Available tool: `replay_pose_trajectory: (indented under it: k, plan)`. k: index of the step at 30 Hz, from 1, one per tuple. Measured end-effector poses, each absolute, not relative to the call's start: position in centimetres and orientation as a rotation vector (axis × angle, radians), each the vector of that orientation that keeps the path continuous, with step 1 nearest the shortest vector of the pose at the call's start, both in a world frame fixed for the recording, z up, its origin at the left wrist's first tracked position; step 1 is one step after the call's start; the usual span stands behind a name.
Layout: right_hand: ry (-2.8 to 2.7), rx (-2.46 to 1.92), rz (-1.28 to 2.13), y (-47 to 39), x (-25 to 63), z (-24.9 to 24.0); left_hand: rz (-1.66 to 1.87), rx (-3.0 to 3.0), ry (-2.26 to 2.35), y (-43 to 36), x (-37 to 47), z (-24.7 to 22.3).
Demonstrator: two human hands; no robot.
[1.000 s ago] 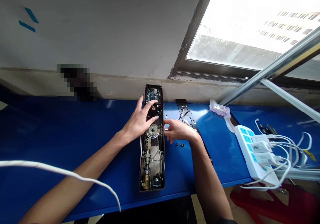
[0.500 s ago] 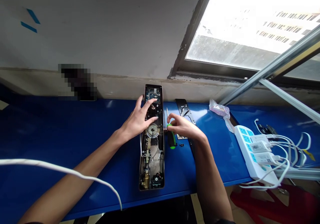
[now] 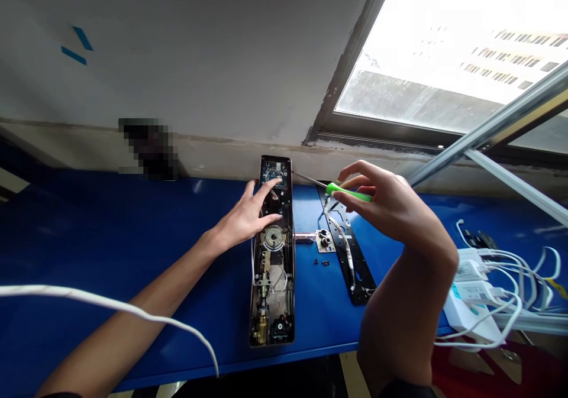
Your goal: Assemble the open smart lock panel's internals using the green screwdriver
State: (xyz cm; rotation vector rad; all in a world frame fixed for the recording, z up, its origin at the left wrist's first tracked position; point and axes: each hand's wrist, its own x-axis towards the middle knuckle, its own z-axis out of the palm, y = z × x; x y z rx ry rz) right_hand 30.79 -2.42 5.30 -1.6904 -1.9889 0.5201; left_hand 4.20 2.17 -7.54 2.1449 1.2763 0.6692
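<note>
A long, narrow open housing (image 3: 271,291), looking like an electronic door lock's, lies on the bench. It holds a blue circuit board, a round disc and brass parts. My left hand (image 3: 242,212) rests over its upper half, fingers spread, thumb and index finger reaching inside. My right hand (image 3: 377,197) pinches a green-handled screwdriver (image 3: 350,193) to the right of the housing. Its shaft points left, with the tip close to the housing's upper right edge; whether they touch I cannot tell. A small circuit board (image 3: 325,241) on a flat cable lies right of the housing.
A black plate (image 3: 344,232) with a white-wrapped cable lies under and beside my right hand. Several small screws (image 3: 325,262) lie on the blue bench (image 3: 186,209). A white power strip (image 3: 465,312) with plugs stands at right. A white cable (image 3: 110,302) crosses my left forearm.
My right hand has lifted the screwdriver up and to the right, turning it from handle-down to nearly level. My left hand has stayed on the housing. The view has shifted slightly.
</note>
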Motion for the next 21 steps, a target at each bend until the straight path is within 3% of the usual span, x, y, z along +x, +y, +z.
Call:
replay_pose_trajectory:
  k: [4, 21]
  plan:
    - [-1.870, -1.511, 0.294, -2.7, 29.5, 5.4, 0.647, 2.146, 1.205, 2.7, 3.2, -6.9]
    - [-1.873, -1.062, 0.229, -1.7, 25.0, 4.0, 0.591, 2.153, 1.090, 3.2, 2.1, -6.0]
